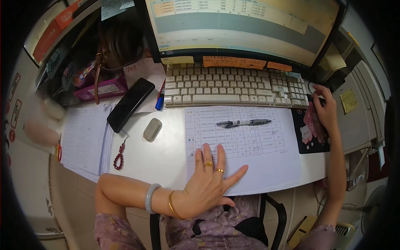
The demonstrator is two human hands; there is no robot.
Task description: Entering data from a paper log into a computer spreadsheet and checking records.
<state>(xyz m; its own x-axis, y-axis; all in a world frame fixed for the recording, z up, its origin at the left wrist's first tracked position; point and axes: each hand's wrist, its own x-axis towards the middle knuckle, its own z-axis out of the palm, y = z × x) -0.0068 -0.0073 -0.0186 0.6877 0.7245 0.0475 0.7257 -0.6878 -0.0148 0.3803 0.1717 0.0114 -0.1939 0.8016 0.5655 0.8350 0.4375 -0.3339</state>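
White paper, a printed sheet (250, 173) with a ruled table, lies on the near middle of the pale desk (168, 162), and the left hand (208, 179) rests over its near left part. The fingers of that hand are spread apart, closed on nothing, the fingertips on the lower rows of the table and the thumb out past the desk's near edge. Two gold-coloured rings sit on its fingers; a pale bangle (151, 198) and a thin gold-coloured one circle the wrist.

Farther off on the sheet a grey and black pen (244, 123) lies crosswise, apart from the hand. Beyond it is a cream keyboard (221, 85), with a monitor (246, 25) at the far side.

To the right, the right hand (326, 106) is at the far right part of a black mouse pad (310, 139) with a bear picture. Its fingers are bent; whether they grip anything cannot be told.

Left of the sheet are a grey rounded block (152, 129), a black phone-shaped device (131, 104) with a red beaded strap (119, 159), and, farther left, stacked papers (83, 137).
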